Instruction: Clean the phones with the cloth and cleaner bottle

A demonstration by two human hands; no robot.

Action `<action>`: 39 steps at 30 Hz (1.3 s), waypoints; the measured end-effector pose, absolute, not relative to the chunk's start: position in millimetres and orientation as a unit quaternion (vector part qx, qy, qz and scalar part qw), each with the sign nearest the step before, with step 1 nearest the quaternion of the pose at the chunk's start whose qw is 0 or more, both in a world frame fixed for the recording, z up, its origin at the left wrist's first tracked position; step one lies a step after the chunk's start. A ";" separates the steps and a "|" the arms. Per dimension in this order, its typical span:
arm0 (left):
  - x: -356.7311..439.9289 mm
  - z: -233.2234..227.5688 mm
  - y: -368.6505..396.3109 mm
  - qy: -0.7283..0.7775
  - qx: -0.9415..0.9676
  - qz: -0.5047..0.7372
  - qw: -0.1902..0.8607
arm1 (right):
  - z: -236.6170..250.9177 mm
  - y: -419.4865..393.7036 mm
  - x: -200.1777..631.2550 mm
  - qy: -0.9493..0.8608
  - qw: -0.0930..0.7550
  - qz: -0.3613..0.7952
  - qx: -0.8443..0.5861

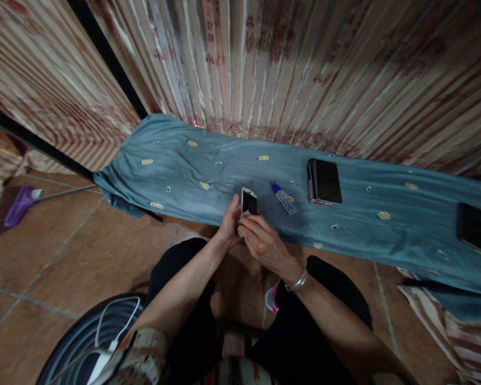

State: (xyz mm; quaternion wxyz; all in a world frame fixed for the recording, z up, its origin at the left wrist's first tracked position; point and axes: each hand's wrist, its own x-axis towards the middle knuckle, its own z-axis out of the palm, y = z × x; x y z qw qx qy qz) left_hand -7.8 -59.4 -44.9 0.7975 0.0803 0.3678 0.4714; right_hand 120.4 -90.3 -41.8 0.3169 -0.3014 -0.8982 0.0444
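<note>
A seated person works over a bench (pixel 385 251) draped in a blue-grey cloth (pixel 208 166) dotted with small gold motifs. The left hand (pixel 229 227) grips a small white-edged phone (pixel 249 202) by its lower left side, holding it upright just above the cloth's near edge, while the right hand (pixel 264 243), a silver bangle (pixel 297 282) at the wrist, curls its fingers against the phone's bottom end. Just right of the phone a small clear bottle with a blue cap (pixel 284 198) lies on the cloth. Farther right sits a stack of dark-screened phones (pixel 324 181), and another dark device (pixel 476 228) lies near the right edge. A purple broom (pixel 22 204) lies on the tiled floor at left
</note>
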 end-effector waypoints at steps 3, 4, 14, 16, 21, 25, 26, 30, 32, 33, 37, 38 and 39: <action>-8.6 -39.4 -57.5 0.395 0.072 0.489 0.774 | -39.5 -96.6 120.7 -0.903 0.316 0.054 -0.286; -8.8 -37.9 -56.9 0.399 0.069 0.497 0.768 | -39.3 -98.0 120.9 -0.904 0.319 0.053 -0.281; -9.1 -33.1 -54.2 0.353 0.016 0.518 0.779 | -46.7 -98.3 123.7 -0.898 0.330 0.036 -0.289; -9.5 -32.3 -54.4 0.345 0.013 0.522 0.780 | -46.7 -98.1 124.1 -0.898 0.331 0.027 -0.288; -10.8 -31.5 -54.0 0.340 0.015 0.521 0.783 | -47.4 -98.1 126.4 -0.899 0.334 0.028 -0.282; -12.7 -31.0 -53.4 0.328 0.013 0.524 0.786 | -48.5 -98.7 129.4 -0.900 0.328 0.042 -0.285; -13.4 -30.7 -53.4 0.328 0.016 0.528 0.784 | -48.6 -98.7 130.1 -0.900 0.325 0.041 -0.287; -16.5 -29.2 -54.4 0.328 0.028 0.544 0.772 | -48.4 -97.9 133.1 -0.899 0.319 0.026 -0.299; -17.8 -28.7 -55.1 0.330 0.030 0.548 0.768 | -48.6 -96.7 135.2 -0.897 0.323 0.015 -0.301; -18.2 -28.5 -55.4 0.331 0.031 0.549 0.767 | -48.9 -95.9 136.5 -0.896 0.325 0.012 -0.301; -19.7 -27.6 -56.2 0.330 0.035 0.546 0.770 | -52.0 -92.0 144.5 -0.891 0.333 0.028 -0.306; -20.1 -27.2 -56.3 0.329 0.036 0.545 0.770 | -53.3 -90.6 147.1 -0.887 0.336 0.037 -0.314; -20.5 -26.9 -56.4 0.328 0.036 0.545 0.771 | -54.9 -89.0 149.8 -0.880 0.342 0.048 -0.325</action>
